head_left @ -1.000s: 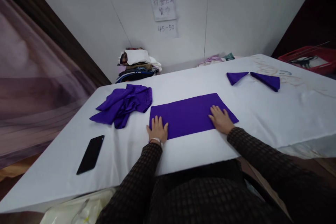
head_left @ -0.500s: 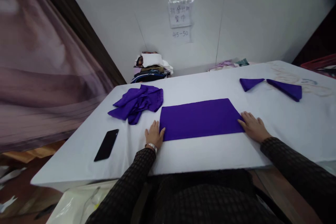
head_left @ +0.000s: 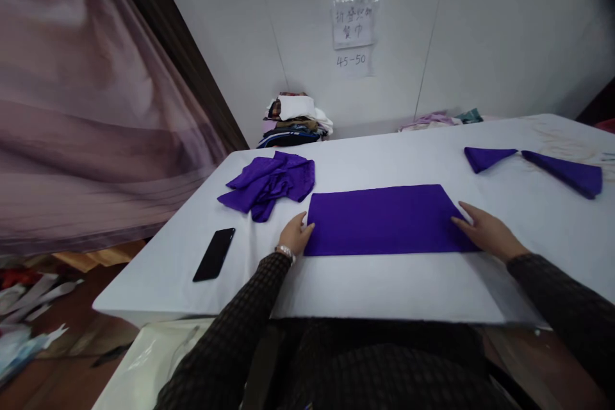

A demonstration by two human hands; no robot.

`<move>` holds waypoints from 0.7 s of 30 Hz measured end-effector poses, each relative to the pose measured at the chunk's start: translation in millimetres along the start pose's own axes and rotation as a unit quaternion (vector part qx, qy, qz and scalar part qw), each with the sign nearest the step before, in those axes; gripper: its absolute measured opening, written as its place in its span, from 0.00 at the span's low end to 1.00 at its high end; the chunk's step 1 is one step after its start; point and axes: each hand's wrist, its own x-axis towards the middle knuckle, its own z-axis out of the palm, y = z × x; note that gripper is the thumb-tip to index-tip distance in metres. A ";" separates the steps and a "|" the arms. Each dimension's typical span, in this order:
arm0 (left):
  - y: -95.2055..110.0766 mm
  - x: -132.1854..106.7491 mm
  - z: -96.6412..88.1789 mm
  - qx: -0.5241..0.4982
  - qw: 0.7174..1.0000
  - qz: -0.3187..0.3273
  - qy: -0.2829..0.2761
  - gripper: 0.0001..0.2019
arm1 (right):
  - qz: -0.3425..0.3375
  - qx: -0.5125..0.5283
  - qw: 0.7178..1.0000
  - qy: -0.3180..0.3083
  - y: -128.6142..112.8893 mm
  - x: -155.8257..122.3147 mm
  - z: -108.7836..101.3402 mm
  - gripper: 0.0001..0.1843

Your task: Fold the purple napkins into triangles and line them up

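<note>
A purple cloth, likely a napkin, lies flat on the white-covered table in front of me, folded into a long rectangle with a slanted right end. At its left end rests my left hand, with a bracelet at the wrist; thumb and forefinger are apart, the thumb at the cloth's edge. My right hand is turned on its side at the slanted end, thumb over the cloth and forefinger stretched out beyond the edge. The other fingers of both hands are partly hidden.
A crumpled purple cloth and a black phone lie on the left. Two folded purple pieces sit at the right. Stacked clothes stand by the wall, below a paper sign. The table's front edge is close to me.
Both hands have turned from lying palm-down to resting on their sides at the cloth's ends. My view has swung a little left; the folded cloth still lies flat.
</note>
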 end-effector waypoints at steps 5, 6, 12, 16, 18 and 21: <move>19.9 72.8 5.2 0.064 0.995 -0.074 -0.024 0.27 | 0.112 -0.038 0.989 -0.094 10.4 48.4 -14.6 0.27; 22.5 84.1 7.4 0.070 0.994 -0.077 -0.027 0.27 | 0.119 -0.049 0.986 -0.108 6.4 57.2 -15.9 0.26; 24.4 121.9 16.0 0.090 0.990 -0.092 -0.055 0.21 | 0.161 -0.075 0.975 -0.131 -14.8 98.5 -5.5 0.24; 18.1 130.7 16.6 0.092 0.989 -0.092 -0.064 0.15 | 0.175 -0.066 0.971 -0.146 -17.0 114.5 3.4 0.22; 14.6 132.3 16.7 0.090 0.989 -0.090 -0.069 0.14 | 0.183 -0.055 0.969 -0.158 -16.5 120.6 5.0 0.19; 10.7 132.3 16.0 0.080 0.991 -0.085 -0.070 0.13 | 0.194 -0.033 0.965 -0.176 -15.2 127.3 4.5 0.13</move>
